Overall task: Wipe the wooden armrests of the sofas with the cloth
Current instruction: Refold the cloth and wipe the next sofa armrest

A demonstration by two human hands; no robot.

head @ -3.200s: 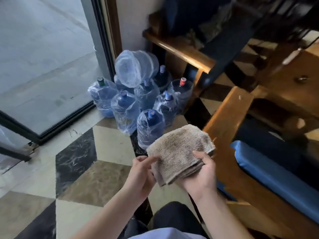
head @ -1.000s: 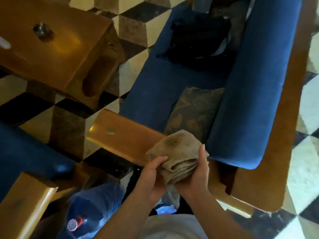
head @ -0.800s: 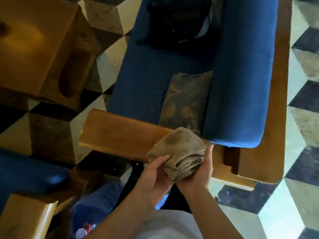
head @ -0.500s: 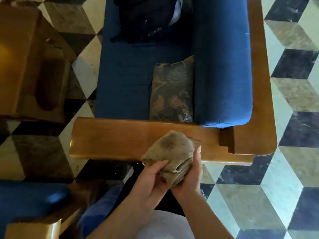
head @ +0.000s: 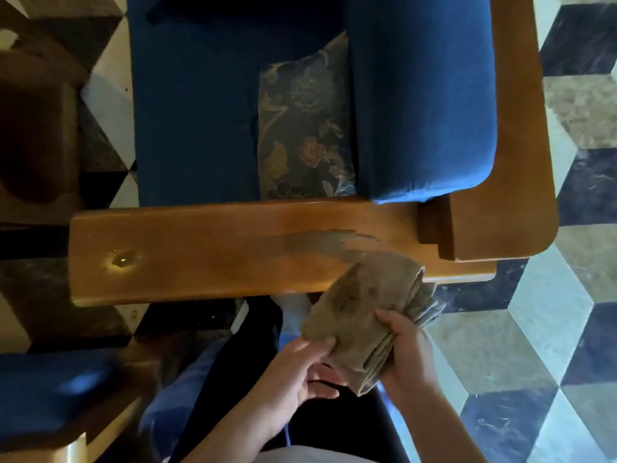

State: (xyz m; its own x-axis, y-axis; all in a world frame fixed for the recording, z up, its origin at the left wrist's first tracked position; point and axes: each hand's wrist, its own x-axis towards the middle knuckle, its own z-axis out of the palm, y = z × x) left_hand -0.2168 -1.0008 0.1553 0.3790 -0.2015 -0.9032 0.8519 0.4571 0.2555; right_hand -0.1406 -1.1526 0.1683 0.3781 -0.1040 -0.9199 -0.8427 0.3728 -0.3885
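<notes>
Armrest (head: 200, 252): rigid, glossy wood, smear near its right end. Left hand (head: 293, 372) pinches the cloth (head: 364, 315) at its near-left corner; right hand (head: 405, 349) curls round the folded right edge. Cloth looks soft, light, floppy; its far edge overlaps the armrest's near edge. Grip the whole stack, press flat.

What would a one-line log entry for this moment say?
stage: wipe begun | cloth: folded, far edge on armrest | left hand: pinches cloth | right hand: grips cloth | armrest: damp streak
</notes>
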